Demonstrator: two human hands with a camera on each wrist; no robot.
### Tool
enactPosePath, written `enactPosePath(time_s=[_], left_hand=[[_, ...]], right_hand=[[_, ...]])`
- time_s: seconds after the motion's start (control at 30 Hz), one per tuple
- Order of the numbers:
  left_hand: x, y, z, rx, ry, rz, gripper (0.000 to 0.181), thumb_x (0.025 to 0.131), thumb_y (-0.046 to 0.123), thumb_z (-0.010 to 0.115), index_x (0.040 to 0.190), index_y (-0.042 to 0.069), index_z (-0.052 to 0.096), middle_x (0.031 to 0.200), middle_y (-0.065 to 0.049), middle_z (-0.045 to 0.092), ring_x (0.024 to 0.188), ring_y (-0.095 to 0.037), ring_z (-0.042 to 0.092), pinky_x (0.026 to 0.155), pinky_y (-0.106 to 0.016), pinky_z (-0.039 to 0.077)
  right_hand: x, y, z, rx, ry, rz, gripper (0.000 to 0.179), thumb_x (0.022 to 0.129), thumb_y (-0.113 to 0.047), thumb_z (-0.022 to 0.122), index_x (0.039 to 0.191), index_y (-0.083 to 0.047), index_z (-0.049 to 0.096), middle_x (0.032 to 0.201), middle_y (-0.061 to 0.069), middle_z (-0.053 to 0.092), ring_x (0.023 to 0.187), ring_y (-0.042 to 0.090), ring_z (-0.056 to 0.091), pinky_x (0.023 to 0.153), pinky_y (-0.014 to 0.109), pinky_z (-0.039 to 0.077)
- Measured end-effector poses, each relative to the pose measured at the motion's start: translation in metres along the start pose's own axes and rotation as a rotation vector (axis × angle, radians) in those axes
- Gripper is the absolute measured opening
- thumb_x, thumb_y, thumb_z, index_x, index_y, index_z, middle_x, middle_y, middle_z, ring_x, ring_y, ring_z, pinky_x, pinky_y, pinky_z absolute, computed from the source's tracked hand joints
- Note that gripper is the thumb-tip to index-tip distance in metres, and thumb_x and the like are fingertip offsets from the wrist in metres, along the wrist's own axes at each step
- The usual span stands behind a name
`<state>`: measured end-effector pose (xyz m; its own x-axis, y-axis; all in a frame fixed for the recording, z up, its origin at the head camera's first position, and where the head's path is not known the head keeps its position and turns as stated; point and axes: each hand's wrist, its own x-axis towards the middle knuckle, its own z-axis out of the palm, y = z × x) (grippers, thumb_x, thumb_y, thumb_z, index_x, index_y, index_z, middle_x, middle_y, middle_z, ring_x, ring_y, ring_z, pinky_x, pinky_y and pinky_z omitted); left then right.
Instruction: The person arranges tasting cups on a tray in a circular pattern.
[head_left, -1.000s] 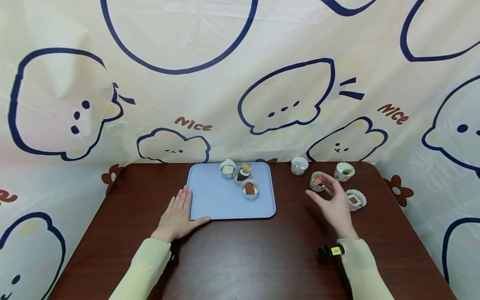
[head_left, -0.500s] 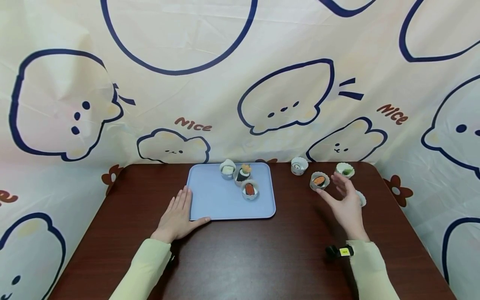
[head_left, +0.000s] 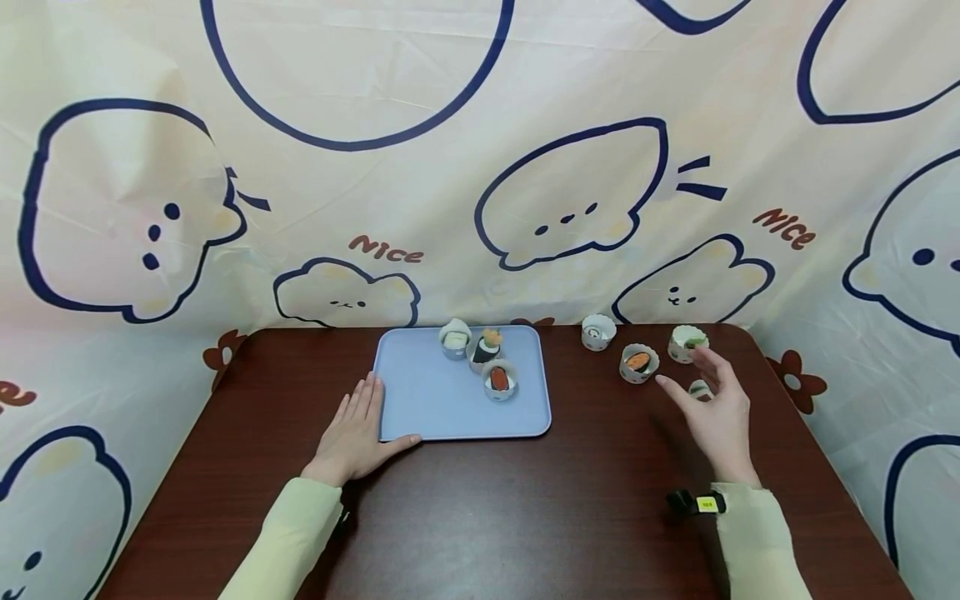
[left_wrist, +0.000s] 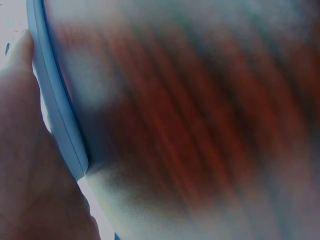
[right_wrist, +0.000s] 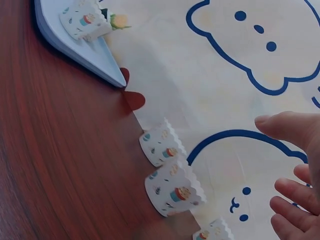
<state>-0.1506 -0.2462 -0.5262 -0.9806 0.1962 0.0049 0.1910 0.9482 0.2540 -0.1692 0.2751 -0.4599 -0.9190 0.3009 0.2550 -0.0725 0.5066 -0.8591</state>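
Observation:
My left hand (head_left: 348,437) lies flat with spread fingers at the front left corner of a light blue tray (head_left: 420,408), fingertips along its left rim and thumb at the front rim. My right hand (head_left: 720,421) hovers over a scalloped paper cupcake cup (head_left: 701,388) at the right, which it partly hides. Its thumb and fingers are curved and apart, on either side of that cup in the head view. Behind the fingertips stands a cup (head_left: 678,348) with a green piece. A cup (head_left: 636,377) with an orange sushi-like piece is left of the thumb.
On the tray stand a cup with a white piece (head_left: 455,340), one with a sushi-like roll (head_left: 486,352) and one with a reddish-brown piece (head_left: 500,379). Another cup (head_left: 597,333) is near the back edge of the dark wooden table (head_left: 510,517). A patterned cloth (head_left: 450,200) hangs behind.
My right hand has moved to the right, away from the orange-piece cup and over the rightmost cup. The left hand and the tray have stayed put.

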Motion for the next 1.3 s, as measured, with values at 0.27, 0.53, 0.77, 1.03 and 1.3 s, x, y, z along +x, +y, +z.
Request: enactPosePath(time_s=[0.27,0.53,0.77,1.03,1.3], left_hand=[[0.002,-0.002,0.002,0.006,-0.026,-0.01,0.128,0.081,0.09,0.045,0.16,-0.005,0.014,0.167,-0.023,0.007,0.153,-0.038,0.009,0.121,-0.055,0.009],[0.002,0.0,0.0,0.005,-0.022,-0.009,0.126,0.082,0.087,0.05,0.159,-0.007,0.016,0.167,-0.024,0.008,0.153,-0.039,0.01,0.12,-0.055,0.01],[0.0,0.006,-0.007,0.007,-0.038,-0.013,0.125,0.083,0.086,0.049,0.159,-0.008,0.016,0.167,-0.025,0.008,0.153,-0.04,0.009,0.12,-0.055,0.01],[-0.005,0.015,-0.018,0.001,-0.03,-0.017,0.121,0.085,0.081,0.054,0.157,-0.01,0.02,0.165,-0.027,0.013,0.152,-0.042,0.013,0.12,-0.056,0.012],[0.001,0.004,-0.005,-0.007,-0.047,-0.015,0.126,0.083,0.086,0.049,0.159,-0.008,0.015,0.167,-0.025,0.006,0.152,-0.041,0.008,0.12,-0.056,0.009]], right_hand=[[0.002,0.003,-0.009,-0.003,0.034,0.025,0.073,0.087,-0.031,0.083,0.15,-0.016,0.049,0.146,0.006,0.055,0.135,0.027,0.049,0.111,0.047,0.038],[0.0,0.006,-0.016,0.004,0.042,0.05,0.074,0.088,-0.03,0.083,0.152,-0.014,0.047,0.148,0.009,0.053,0.137,0.029,0.047,0.114,0.047,0.035],[0.0,0.012,-0.02,-0.012,0.034,0.088,0.078,0.089,-0.032,0.082,0.155,-0.016,0.044,0.151,0.008,0.049,0.14,0.027,0.044,0.115,0.046,0.033],[-0.001,0.02,-0.025,-0.042,0.024,0.122,0.081,0.09,-0.033,0.08,0.157,-0.016,0.04,0.155,0.009,0.044,0.142,0.029,0.041,0.115,0.049,0.032],[-0.001,0.033,-0.024,-0.097,-0.021,0.169,0.087,0.091,-0.038,0.078,0.161,-0.015,0.033,0.159,0.014,0.039,0.144,0.034,0.037,0.114,0.055,0.031]])
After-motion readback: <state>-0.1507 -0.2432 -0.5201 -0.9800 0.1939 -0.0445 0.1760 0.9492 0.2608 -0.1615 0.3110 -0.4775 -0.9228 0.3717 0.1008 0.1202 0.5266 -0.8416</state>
